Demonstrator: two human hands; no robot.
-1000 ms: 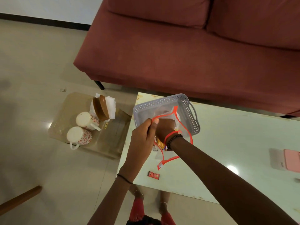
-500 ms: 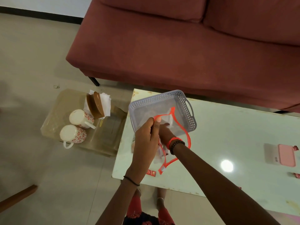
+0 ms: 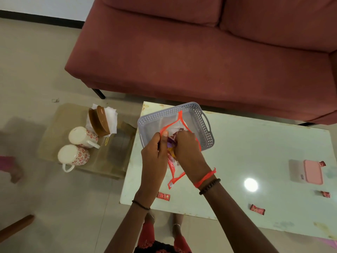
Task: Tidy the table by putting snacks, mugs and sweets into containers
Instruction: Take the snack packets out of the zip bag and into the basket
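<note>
A clear pouch with an orange rim (image 3: 175, 177) hangs above the white table's (image 3: 255, 154) left end, in front of a grey perforated basket (image 3: 204, 121). My left hand (image 3: 154, 157) pinches the pouch's rim at the left side. My right hand (image 3: 188, 150) is at the pouch's mouth, fingers closed over wrapped sweets (image 3: 171, 143) in purple and yellow. Red sweet packets lie loose on the table: one near the front edge (image 3: 163, 196), one right of centre (image 3: 257, 209), others at the far right (image 3: 325, 194).
A pink box (image 3: 312, 172) lies at the table's right. Left of the table a low clear tray (image 3: 54, 125) holds two floral mugs (image 3: 73, 157) and a brown holder with napkins (image 3: 100, 121). A red sofa (image 3: 200, 52) stands behind.
My right hand has come up from deep in the pouch to its mouth. The view has shifted, showing more of the table's right side.
</note>
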